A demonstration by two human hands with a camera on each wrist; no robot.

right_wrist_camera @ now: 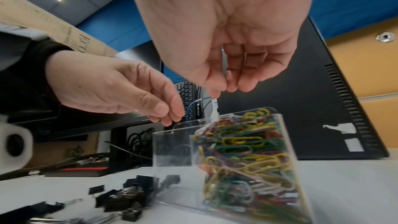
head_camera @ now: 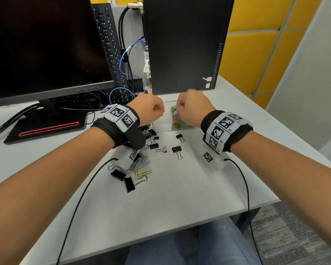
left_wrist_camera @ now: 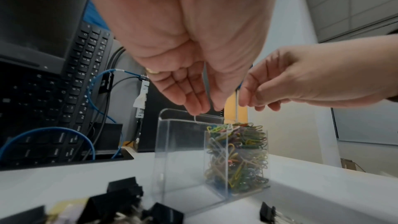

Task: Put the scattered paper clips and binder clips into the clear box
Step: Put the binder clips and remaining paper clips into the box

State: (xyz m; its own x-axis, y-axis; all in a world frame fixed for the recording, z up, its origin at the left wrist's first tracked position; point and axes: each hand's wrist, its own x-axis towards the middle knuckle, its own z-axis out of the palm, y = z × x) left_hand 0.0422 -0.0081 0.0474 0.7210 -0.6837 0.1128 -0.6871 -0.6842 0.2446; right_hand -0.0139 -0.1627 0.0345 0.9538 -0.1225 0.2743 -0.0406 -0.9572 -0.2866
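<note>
The clear box [head_camera: 161, 123] [left_wrist_camera: 183, 151] [right_wrist_camera: 172, 151] stands upright at the back of the table, split into two compartments. Its right compartment is packed with coloured paper clips [head_camera: 180, 121] [left_wrist_camera: 237, 151] [right_wrist_camera: 247, 159]; the left one looks bare. My left hand [head_camera: 157, 109] [left_wrist_camera: 206, 108] hovers over the left compartment with fingertips bunched against the thumb. A thin pale sliver shows under them; whether it is held is unclear. My right hand [head_camera: 180, 109] [right_wrist_camera: 224, 88] hovers over the clip pile, fingers curled to the thumb, nothing visible between them. Black binder clips [head_camera: 177, 150] and loose paper clips [head_camera: 141, 173] lie scattered nearer me.
A lilac binder clip [head_camera: 163, 149] and more black ones [head_camera: 118, 175] lie on the white table [head_camera: 180, 197]. A monitor [head_camera: 46, 44], an upright keyboard [head_camera: 111, 46], blue cables [head_camera: 126, 60] and a PC tower [head_camera: 185, 44] stand behind the box. Black wrist cords [head_camera: 245, 188] trail toward me.
</note>
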